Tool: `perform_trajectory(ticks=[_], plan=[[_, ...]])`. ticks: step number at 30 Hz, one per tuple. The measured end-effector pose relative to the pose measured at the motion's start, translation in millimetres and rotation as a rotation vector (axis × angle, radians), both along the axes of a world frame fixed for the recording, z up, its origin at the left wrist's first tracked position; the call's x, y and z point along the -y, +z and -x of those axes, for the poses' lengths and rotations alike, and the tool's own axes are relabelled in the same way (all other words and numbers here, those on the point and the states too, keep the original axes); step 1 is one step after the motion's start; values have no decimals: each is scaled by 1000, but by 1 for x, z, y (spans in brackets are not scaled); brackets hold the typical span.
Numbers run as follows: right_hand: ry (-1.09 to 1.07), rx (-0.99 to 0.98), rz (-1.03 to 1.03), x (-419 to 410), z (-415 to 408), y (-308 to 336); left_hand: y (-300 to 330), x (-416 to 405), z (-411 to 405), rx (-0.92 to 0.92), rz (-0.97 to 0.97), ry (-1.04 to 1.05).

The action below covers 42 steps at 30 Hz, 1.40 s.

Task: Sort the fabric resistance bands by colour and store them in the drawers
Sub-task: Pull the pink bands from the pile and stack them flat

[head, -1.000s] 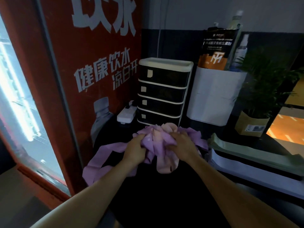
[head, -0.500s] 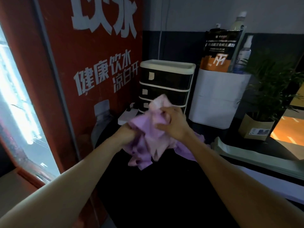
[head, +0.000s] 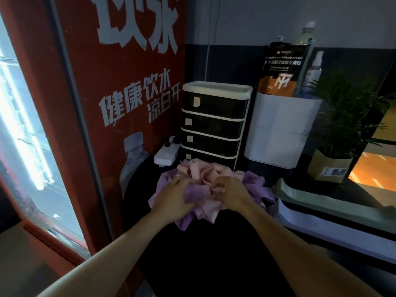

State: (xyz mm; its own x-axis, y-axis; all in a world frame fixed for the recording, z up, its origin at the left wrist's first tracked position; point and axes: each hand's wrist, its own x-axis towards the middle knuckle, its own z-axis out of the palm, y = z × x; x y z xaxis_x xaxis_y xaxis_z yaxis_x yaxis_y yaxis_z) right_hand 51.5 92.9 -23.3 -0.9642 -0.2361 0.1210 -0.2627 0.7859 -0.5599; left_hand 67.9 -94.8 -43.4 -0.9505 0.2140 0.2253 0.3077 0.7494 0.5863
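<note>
near the back edge of the dark table (head: 203, 264), left hand (head: 171, 199) and right hand (head: 232, 195) clutch soft, limp fabric resistance bands (head: 201, 171); best pinched by single loops.

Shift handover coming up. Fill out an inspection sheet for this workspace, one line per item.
Surface: dark round table, mostly bare.
Job's things: pink and purple bands heaped before the drawer unit; all four drawers shut.
Clutter: white bin holding pouch and bottles; stacked trays.
Hands: left hand and right hand both grip the heap.
Cables: power strip beside the drawers; cord up the wall.
Surroundings: red drinks cooler, potted plant.
</note>
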Motion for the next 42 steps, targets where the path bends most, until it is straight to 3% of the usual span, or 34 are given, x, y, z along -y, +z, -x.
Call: perform_trajectory(ticks=[8, 12, 16, 22, 27, 32, 38, 42], plan=[[-138, -318, 321, -10, 15, 66, 31, 12, 20, -96, -8, 287], [-71, -384, 464, -7, 15, 103, 44, 14, 28, -163, -85, 158], [29, -428, 433, -4, 10, 122, 67, -11, 20, -175, -315, 2], [75, -471, 512, -12, -4, 148, 94, -53, 23, -134, -392, -178], [18, -493, 615, -34, -13, 163, 108, -69, 24, -201, -502, -133], [-130, -515, 701, -57, -14, 165, 141, -63, 11, -191, -752, -112], [-209, -605, 682, -63, -24, 170, 175, -66, -4, -189, -821, -151], [-225, -618, 647, -79, -43, 166, 167, -61, -9, -143, -656, -181]])
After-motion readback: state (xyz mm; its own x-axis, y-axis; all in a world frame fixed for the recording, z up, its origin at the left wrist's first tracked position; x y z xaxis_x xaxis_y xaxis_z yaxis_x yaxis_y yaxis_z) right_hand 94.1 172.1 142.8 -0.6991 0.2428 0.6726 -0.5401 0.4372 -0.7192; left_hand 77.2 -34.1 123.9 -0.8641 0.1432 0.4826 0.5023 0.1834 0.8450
